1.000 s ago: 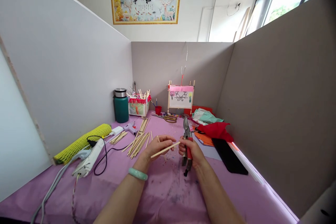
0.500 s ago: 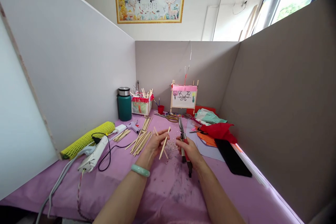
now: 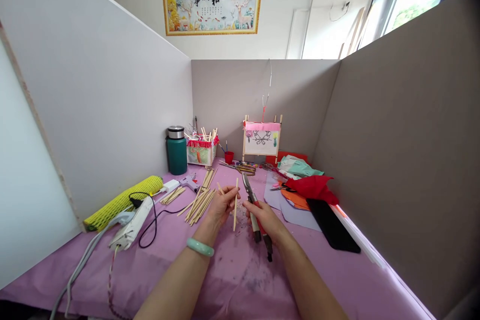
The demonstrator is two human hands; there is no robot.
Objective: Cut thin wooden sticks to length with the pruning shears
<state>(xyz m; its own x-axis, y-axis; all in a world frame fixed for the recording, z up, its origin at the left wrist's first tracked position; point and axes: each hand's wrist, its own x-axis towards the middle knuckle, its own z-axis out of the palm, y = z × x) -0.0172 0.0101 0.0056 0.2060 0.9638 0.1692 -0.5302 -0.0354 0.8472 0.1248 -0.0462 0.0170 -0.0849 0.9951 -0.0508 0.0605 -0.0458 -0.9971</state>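
Between its thumb and fingers, my left hand [image 3: 224, 206] pinches a thin wooden stick [image 3: 235, 212] that stands nearly upright; the end of another stick shows behind the fingers. My right hand [image 3: 267, 219] is wrapped round the red and black handles of a pair of pruning shears [image 3: 250, 191]. The blades point up and left, close to the held stick but apart from it. Beside my left hand, a pile of wooden sticks [image 3: 201, 206] lies on the purple tablecloth [image 3: 232, 275]. Small chips are scattered under the hands.
At the left are a glue gun [image 3: 189, 181], a power strip [image 3: 132, 225] with cables and a yellow mesh roll [image 3: 123, 202]. Behind stand a green bottle [image 3: 176, 155], a stick-filled box [image 3: 199, 154] and a small hanging picture [image 3: 261, 141]. A black phone [image 3: 333, 225] and red cloth [image 3: 313, 188] lie right.
The shears in my right hand have moved left, towards the stick, and lean further left. The stick in my left hand has turned from slanted to nearly upright.
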